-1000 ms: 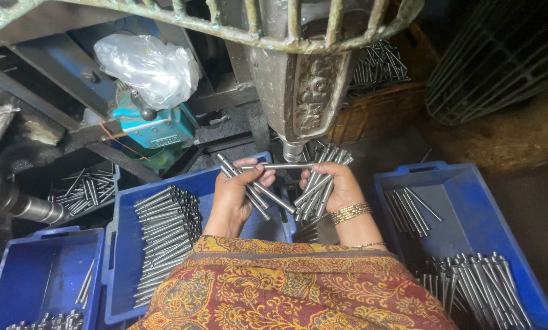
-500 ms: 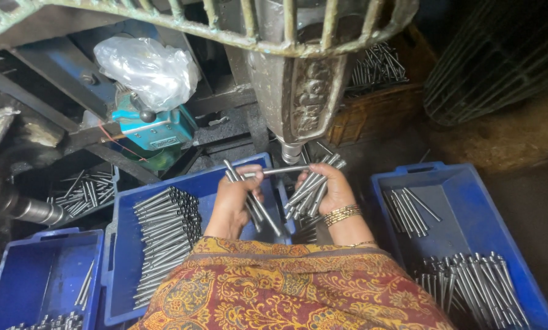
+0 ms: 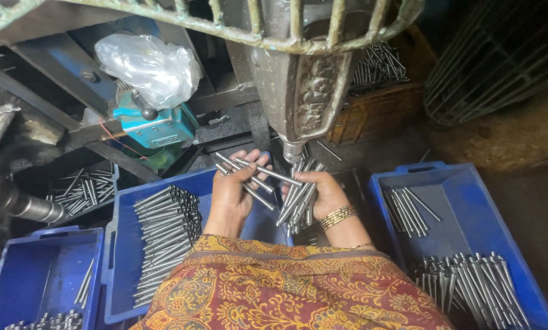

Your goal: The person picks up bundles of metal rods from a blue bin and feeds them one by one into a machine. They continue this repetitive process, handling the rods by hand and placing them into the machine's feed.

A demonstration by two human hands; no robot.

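- Metal rods: long, thin, bright steel pins; we hold them in both hands just below the nose of the grey press.
- Right hand: closed around a full bundle of the rods, which fans downward out of the fist; gold bangles sit at the wrist.
- Left hand: fingers curled on a few loose rods that cross one another and point toward the press; one of them reaches across to the right hand.
- Handling note, our judgement: we do best to keep the bundle gripped firmly near its middle so no rod slides out, and to draw one rod at a time with the left fingertips, ends aligned, keeping our fingers to the side of the press nose and never under it.
- Blue tray in front of us: rods laid side by side in a neat stack along its left part; the left hand hovers over its right part.
- Blue tray to the right: a small group of rods up top, a larger heap at the near end.
- Blue tray at far left: a few rods along its right wall and near edge.
- Beyond: a teal machine part capped with a clear plastic bag, and a wooden crate holding more rods.
- Patterned cloth: covers our lap at the bottom.
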